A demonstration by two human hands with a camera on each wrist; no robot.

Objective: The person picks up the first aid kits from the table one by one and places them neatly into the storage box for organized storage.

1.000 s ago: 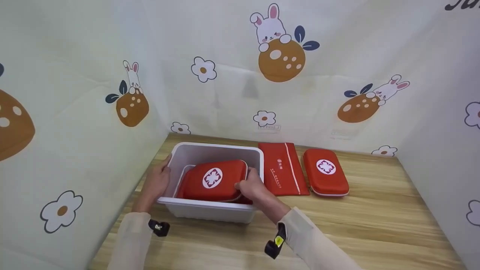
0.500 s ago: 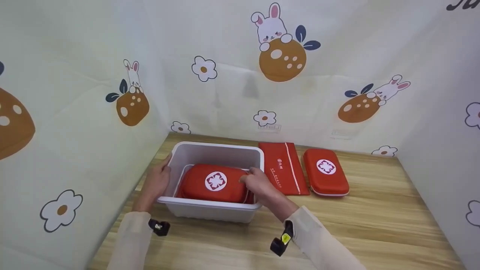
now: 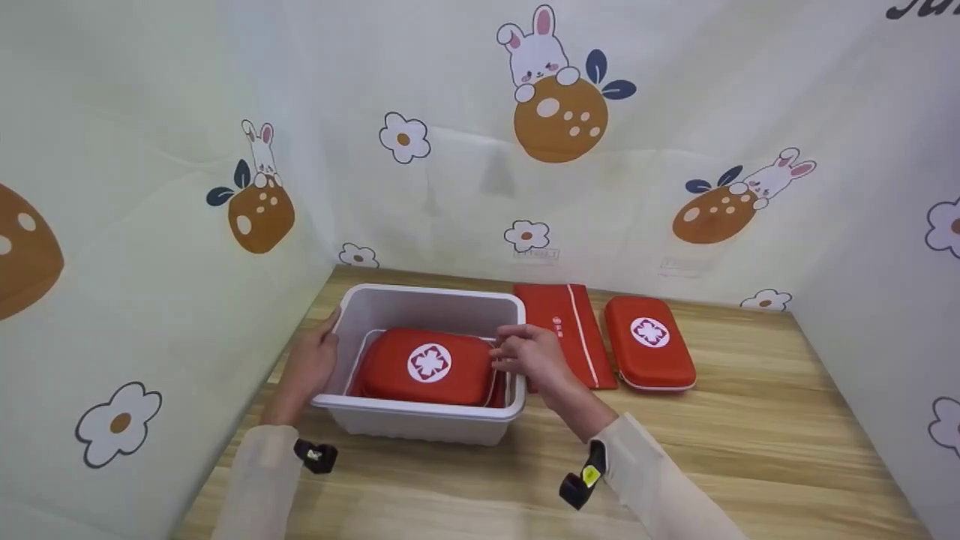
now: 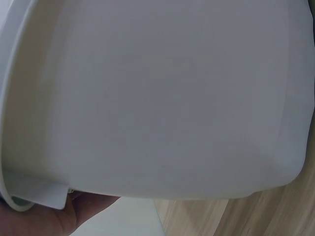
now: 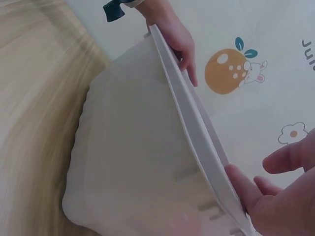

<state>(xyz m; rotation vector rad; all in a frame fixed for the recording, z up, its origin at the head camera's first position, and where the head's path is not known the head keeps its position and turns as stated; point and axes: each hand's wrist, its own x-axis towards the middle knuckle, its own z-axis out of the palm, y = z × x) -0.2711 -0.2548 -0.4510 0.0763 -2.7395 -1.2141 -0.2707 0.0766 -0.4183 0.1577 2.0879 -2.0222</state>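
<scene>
A white plastic bin point(image 3: 420, 426) stands on the table, and my left hand point(image 3: 310, 367) grips its left rim. In the left wrist view the bin's outer wall point(image 4: 162, 98) fills most of the picture, with part of that hand point(image 4: 44, 221) under the rim. Inside the bin a red first-aid case point(image 3: 394, 360) with a white cross emblem lies flat, emblem up. More red with white edging shows beneath it, mostly hidden. My right hand point(image 3: 534, 358) is over the bin's right rim, holding nothing; its thumb and fingers point(image 5: 241, 187) are spread apart in the right wrist view.
Right of the bin lies a flat red pouch point(image 3: 555, 319) with a white stripe, partly behind my right hand. Beside it is another red first-aid case point(image 3: 651, 364). Bunny-patterned sheeting point(image 3: 450, 187) walls in the wooden table point(image 3: 750, 435) at the back and sides.
The case in the bin has gone from tilted, right end raised, to lying flat. My right hand has let go of it and moved slightly right. My left hand keeps its grip on the rim.
</scene>
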